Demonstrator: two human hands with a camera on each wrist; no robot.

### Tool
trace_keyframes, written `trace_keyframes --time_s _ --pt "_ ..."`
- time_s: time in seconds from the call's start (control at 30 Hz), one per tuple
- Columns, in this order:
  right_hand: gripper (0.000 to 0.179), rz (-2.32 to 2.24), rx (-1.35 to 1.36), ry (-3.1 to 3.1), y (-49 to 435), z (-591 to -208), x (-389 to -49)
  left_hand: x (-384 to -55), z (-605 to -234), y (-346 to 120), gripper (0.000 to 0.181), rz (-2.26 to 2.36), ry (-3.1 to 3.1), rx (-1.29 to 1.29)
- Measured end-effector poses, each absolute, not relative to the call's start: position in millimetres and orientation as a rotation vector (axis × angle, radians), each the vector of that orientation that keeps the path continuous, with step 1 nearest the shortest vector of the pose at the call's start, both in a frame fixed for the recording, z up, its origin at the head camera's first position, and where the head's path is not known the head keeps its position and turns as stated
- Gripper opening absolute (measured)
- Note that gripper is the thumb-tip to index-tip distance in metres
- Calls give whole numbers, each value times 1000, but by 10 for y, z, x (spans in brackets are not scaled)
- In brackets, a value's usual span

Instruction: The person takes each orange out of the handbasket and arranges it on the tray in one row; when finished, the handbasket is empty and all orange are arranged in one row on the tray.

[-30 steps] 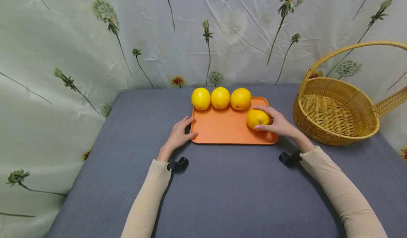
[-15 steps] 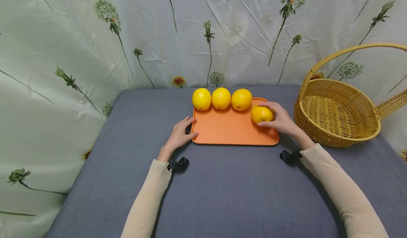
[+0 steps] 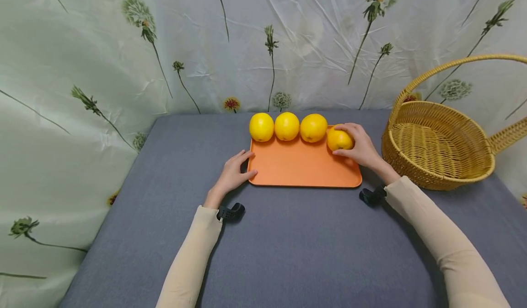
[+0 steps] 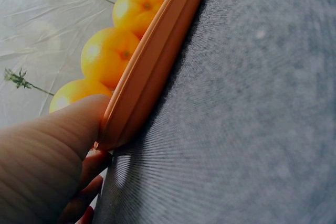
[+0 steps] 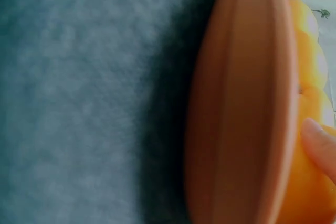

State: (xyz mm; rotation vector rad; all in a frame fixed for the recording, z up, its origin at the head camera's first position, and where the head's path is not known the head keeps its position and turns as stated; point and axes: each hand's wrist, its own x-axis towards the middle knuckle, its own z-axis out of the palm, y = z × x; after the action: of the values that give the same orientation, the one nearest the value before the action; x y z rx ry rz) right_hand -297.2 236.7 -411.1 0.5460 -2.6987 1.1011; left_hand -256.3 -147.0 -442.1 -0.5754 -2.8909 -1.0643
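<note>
An orange rectangular tray [image 3: 302, 166] lies on the table, three oranges [image 3: 287, 126] lined up along its far edge. My right hand [image 3: 362, 148] holds another orange [image 3: 339, 138] at the right end of that row, thumb in front and fingers behind. In the right wrist view my thumb [image 5: 319, 145] lies against this orange, while the tray wall covers much of the rest. My left hand [image 3: 233, 173] grips the tray's left rim. In the left wrist view its thumb [image 4: 89, 114] lies at the rim and the other fingers are below, partly hidden.
A wicker basket [image 3: 442, 180] with a tall arched handle stands to the right of the tray, close to my right hand. A grey cloth covers the table [image 3: 296, 244]. Behind hangs a pale curtain [image 3: 230, 65] with a dandelion print.
My right hand has moved the orange away from me, from the tray's right middle to the row's right end. The left hand has stayed at the tray's rim.
</note>
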Motion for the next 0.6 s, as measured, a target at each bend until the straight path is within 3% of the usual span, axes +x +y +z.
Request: trace_keyframes --time_s 0.6 --pt "65 950 493 -2835 2320 -3963 -3093 -2557 -4431 -1478 58 -1069 -2900 -570"
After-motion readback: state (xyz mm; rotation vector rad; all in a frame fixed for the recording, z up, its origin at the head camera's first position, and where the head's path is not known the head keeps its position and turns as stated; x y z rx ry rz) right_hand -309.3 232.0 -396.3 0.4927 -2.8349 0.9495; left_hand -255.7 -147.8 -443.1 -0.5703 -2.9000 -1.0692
